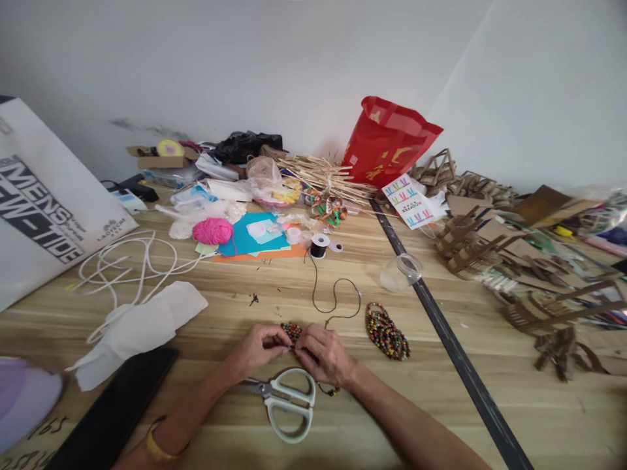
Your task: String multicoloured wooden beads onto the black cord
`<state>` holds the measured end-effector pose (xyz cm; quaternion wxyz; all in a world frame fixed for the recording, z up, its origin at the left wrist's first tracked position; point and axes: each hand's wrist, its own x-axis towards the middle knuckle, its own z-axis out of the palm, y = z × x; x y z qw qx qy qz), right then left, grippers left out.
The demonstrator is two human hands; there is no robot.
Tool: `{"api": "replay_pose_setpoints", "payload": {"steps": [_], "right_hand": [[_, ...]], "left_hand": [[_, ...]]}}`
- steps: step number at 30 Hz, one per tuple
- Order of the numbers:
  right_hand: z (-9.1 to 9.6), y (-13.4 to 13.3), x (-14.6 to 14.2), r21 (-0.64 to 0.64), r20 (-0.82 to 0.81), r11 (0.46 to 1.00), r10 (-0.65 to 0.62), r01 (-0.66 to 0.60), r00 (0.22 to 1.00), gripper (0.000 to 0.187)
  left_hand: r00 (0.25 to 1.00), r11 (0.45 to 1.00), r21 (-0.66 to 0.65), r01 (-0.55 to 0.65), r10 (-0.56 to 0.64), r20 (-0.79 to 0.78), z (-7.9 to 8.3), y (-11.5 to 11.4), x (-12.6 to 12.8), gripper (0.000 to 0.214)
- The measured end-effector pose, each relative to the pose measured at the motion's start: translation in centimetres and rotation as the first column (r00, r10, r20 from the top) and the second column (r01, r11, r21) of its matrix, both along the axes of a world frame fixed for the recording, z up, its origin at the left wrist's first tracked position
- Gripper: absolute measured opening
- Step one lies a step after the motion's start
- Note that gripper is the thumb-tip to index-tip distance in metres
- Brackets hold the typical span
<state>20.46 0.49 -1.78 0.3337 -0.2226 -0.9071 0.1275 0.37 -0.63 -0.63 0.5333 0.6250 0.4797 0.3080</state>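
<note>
Multicoloured strand of small round beads (290,330) is located between my two hands, on the near middle part of the pale wood-grain surface (220,411). Fingers of my left hand (264,349) are pinched on its near end. Fingers of my right hand (323,356) are curled and pinched on the same end, the tips of both hands meeting there; the exact part gripped is too small to tell. A short beaded length shows just below my right hand.

Directly nearer to me lies a pair of white-handled metal scissors (292,400), blades pointing left, partly hidden by my left wrist. To the right of my right hand, apart from it, rests a looped bundle of multicoloured beads (386,333). Beyond my hands, a thin black cord (324,311) curves across the surface near a white-flanged spool of black cord (319,247). Small black scraps (253,300) lie to the left of the cord.

Farther out, a ball of bright pink yarn (212,231) sits beside a flat blue sheet (240,238). An upright red bag with gold markings (389,140) stands at the back.
</note>
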Motion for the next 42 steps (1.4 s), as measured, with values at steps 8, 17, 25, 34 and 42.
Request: {"api": "replay_pose_setpoints", "payload": {"steps": [8, 17, 25, 34, 42], "right_hand": [[0.01, 0.07, 0.04, 0.021, -0.004, 1.000, 0.014, -0.014, 1.000, 0.007], [-0.24, 0.16, 0.05, 0.024, -0.021, 0.998, 0.051, -0.051, 0.998, 0.004], [-0.24, 0.06, 0.01, 0.024, -0.020, 0.998, 0.050, -0.049, 0.999, 0.007], [0.24, 0.03, -0.04, 0.027, 0.004, 0.996, 0.082, -0.083, 0.997, 0.003], [-0.22, 0.23, 0.51, -0.001, 0.012, 0.990, 0.142, -0.142, 0.990, 0.015]], "left_hand": [[0.999, 1.000, 0.028, 0.008, -0.009, 0.044, 0.44, -0.06, 0.15, 0.006], [0.994, 0.996, -0.084, -0.016, 0.025, 0.104, 0.22, -0.16, 0.21, 0.010], [0.997, 0.997, -0.071, -0.004, 0.010, 0.074, 0.49, -0.15, 0.25, 0.010], [0.997, 0.996, 0.044, 0.072, -0.073, 0.010, 0.37, -0.12, 0.06, 0.015], [0.997, 0.997, 0.045, 0.064, -0.066, 0.037, 0.31, 0.18, -0.67, 0.015]]}}
